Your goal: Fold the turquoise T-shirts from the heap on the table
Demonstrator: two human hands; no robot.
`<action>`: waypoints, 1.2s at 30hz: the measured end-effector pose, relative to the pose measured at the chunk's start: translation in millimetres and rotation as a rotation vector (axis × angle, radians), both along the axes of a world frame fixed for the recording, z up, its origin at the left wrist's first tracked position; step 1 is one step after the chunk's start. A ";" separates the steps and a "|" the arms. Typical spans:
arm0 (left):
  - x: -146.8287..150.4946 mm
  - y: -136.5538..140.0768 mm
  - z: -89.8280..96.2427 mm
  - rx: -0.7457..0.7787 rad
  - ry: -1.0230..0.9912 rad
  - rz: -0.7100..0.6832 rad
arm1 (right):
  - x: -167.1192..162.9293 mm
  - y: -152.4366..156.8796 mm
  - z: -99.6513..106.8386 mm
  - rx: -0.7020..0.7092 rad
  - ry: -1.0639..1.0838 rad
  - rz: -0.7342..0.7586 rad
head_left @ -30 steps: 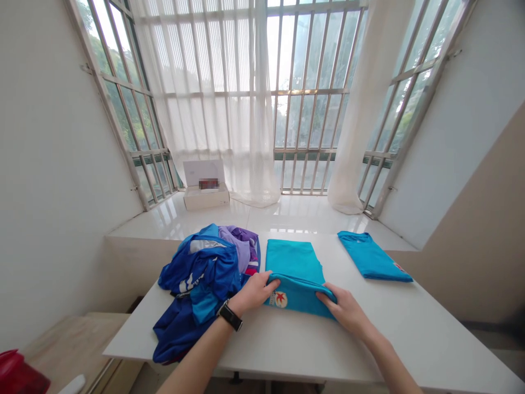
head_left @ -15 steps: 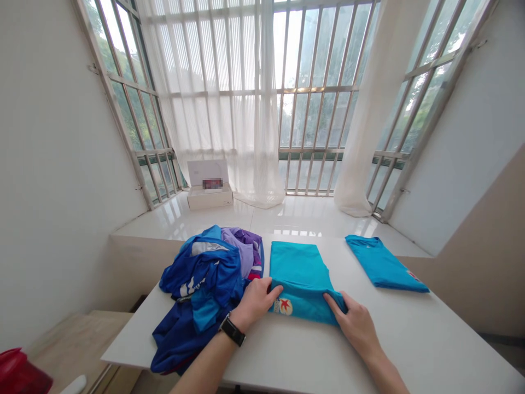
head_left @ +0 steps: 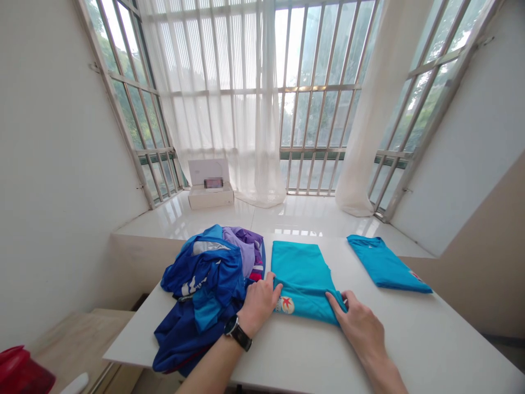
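Observation:
A turquoise shirt (head_left: 301,262) lies partly folded on the white table in front of me, its near part doubled over, with a round red-star print showing near the front edge. My left hand (head_left: 260,301), with a black watch on its wrist, pinches the shirt's left edge at the fold. At the opposite edge my right hand (head_left: 356,317) grips the cloth between thumb and fingers. Just left of my left hand is a heap of crumpled clothes (head_left: 205,290) in blue and purple. Farther right rests a neatly folded turquoise shirt (head_left: 388,262).
The white table (head_left: 414,339) stands against a glossy window ledge (head_left: 303,216). On the ledge sits a white box (head_left: 211,197) with a small object on it. Sheer curtains (head_left: 258,137) hang before barred windows. A red object (head_left: 24,372) is at the lower left.
My left hand has shifted slightly upward along the shirt's left edge. The fold has slackened a little near its right end. My right hand stays at its edge.

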State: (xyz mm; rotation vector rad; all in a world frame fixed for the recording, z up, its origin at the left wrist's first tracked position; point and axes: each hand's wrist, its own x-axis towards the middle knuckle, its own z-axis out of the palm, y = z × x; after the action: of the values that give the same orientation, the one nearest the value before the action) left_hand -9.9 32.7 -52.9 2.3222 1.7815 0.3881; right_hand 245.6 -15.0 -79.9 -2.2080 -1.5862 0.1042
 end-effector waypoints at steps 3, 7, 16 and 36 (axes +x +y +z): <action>-1.8 -1.4 -0.2 0.074 -0.066 -0.049 | 1.3 0.3 -6.6 0.144 -0.014 0.008; -2.8 -1.5 -1.4 0.165 -0.095 -0.115 | 8.7 2.9 -12.7 0.444 -0.123 0.085; -6.1 7.1 -11.1 0.108 -0.140 -0.179 | -47.3 -18.4 -1.6 0.547 -0.208 0.497; -10.9 -6.9 -13.8 0.191 -0.043 -0.382 | -42.6 -38.0 -55.1 0.356 -0.509 0.246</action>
State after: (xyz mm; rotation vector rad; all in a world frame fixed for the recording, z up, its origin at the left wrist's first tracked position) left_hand -20.8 25.8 -66.7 2.6865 1.2866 0.5577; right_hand 203.0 -53.0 -135.0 -1.8380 -1.9494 -0.6672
